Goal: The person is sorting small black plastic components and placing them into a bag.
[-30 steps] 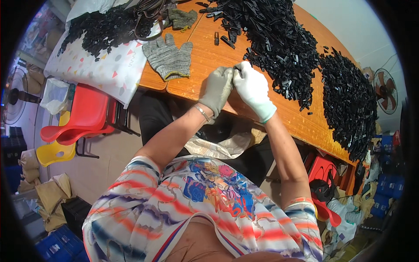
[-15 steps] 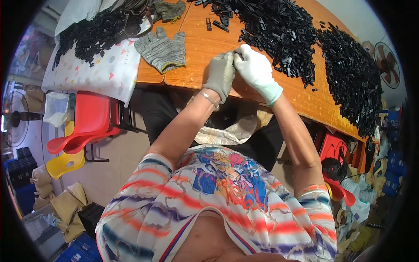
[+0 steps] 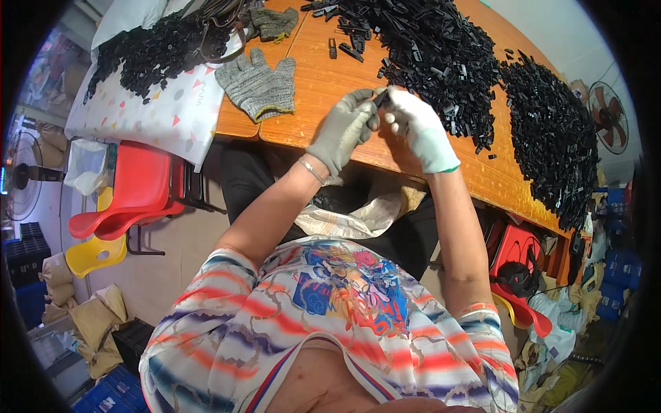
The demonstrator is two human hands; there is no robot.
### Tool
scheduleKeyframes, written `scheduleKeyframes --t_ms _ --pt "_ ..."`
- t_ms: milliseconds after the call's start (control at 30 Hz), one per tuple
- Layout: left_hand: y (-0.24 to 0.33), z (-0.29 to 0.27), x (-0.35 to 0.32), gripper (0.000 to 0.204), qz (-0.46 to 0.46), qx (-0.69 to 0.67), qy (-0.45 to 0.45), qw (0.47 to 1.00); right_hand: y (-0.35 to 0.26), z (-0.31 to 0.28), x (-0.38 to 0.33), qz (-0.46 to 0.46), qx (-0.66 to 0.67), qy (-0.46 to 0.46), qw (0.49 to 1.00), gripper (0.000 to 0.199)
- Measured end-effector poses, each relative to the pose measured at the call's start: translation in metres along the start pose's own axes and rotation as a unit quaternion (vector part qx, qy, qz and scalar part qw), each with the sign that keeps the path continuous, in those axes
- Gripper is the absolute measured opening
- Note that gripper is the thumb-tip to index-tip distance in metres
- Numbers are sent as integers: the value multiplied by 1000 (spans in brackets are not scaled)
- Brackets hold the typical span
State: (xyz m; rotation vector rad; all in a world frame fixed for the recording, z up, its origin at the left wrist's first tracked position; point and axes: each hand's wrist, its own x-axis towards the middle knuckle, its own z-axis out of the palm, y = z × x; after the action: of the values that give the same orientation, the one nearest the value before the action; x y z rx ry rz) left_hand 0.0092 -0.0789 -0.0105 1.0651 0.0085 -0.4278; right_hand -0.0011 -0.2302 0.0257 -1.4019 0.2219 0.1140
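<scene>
A pale bag (image 3: 361, 219) sat nearest, at six o'clock from the hands, in the lap just below the table (image 3: 313, 82) edge. Over that edge the left hand (image 3: 344, 127), in a grey-green glove, pinched a small black piece (image 3: 381, 100) between thumb and fingers; the piece lay at the fingertips, between one and two o'clock from the palm. The right hand (image 3: 421, 132), gloved in white, had its fingers curled, and the piece was at its fingertips, at ten o'clock; whether these gripped it or merely touched it, I could not tell. From the left hand, a grey glove (image 3: 258, 86) lay flat at ten o'clock, two loose clips (image 3: 342, 51) at twelve and a second glove (image 3: 273, 23) farther off at eleven. A big black heap (image 3: 441, 62) spread beyond the right hand towards one o'clock, another heap (image 3: 551, 131) stood at three, and past that was a fan (image 3: 607, 117).
</scene>
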Motion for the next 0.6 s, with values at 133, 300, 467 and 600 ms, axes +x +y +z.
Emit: scheduleKeyframes --t_ms 133,300,467,600 --pt "3 16 -12 27 3 -42 -16 999 13 -1 -4 -10 -29 -89 996 25" --pt "0 5 -40 34 -7 28 -29 999 6 -5 -10 5 -85 -175 981 27" --pt "-16 -21 -84 40 138 480 -45 865 1 -26 27 -99 -356 10 929 34" --pt "12 -26 -103 42 159 699 -79 693 3 -3 51 -216 -568 148 780 33"
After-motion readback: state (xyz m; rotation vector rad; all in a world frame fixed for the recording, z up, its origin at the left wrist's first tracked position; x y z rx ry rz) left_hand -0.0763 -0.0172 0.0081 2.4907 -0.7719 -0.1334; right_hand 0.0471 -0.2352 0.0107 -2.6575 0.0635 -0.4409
